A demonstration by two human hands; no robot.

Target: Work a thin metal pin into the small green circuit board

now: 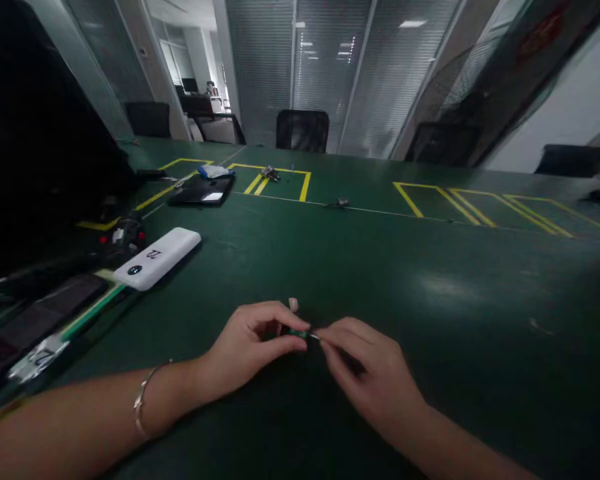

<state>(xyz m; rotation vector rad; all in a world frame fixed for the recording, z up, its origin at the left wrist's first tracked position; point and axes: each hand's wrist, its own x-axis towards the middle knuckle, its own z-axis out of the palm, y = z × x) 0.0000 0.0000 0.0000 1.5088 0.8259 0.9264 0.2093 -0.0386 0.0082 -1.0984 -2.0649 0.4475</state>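
White and oblong, a power bank (157,258) is lying on the green counter (430,280), well left of the hands. Nearer the middle, the left hand (253,347) is resting on the counter and pinching a small green part (299,332) between thumb and fingertips. Just beyond the part, a pale piece (293,305) is lying. The right hand (367,373) is closing narrowly on a thin pin (315,337), which is touching the part's right end.

— What lies on the counter (430,280) at ten o'clock?
— A white power bank (156,259). Past it, at eleven, a black tablet (203,191) beside a blue-white cloth (215,171).
— And at twelve?
— A yellow tape box (306,187) around a small metal part (271,174), then a dark chair (303,130).
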